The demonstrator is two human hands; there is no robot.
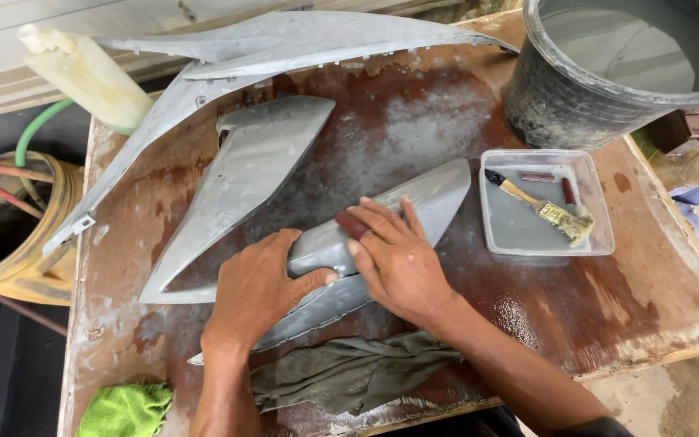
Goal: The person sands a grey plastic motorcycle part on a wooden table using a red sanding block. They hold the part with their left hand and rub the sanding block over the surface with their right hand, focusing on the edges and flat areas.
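Fig.: sanding a grey panel (414, 202) on a wet brown worktop (592, 307), seen from above. The panel, a long tapering plastic shell, lies mid-worktop, left of the tray (600, 243). Left hand (256, 287) is cupped over the panel's near end w/ thumb along its ridge, steadying it. Right hand (398, 259) lies flat on the panel, fingers together, pressing a small dark red pad (352, 225), prob. abrasive, under the fingertips.

Step in hand, by judgement: wet rubbing of the panel surface, approx. mid-length. Next move would call for firm hold by the left hand and even pressure along the curve, not across the ridge.

Other items, rel. to the panel: a second grey panel (244, 186) just left; a long thin grey trim piece (285, 44) beyond; a clear tray w/ grey liquid and a brush (548, 210) to the right; a dark bucket (608, 73) beyond the tray; an olive rag (349, 372) on the near side; a green cloth (123, 409) at near left.
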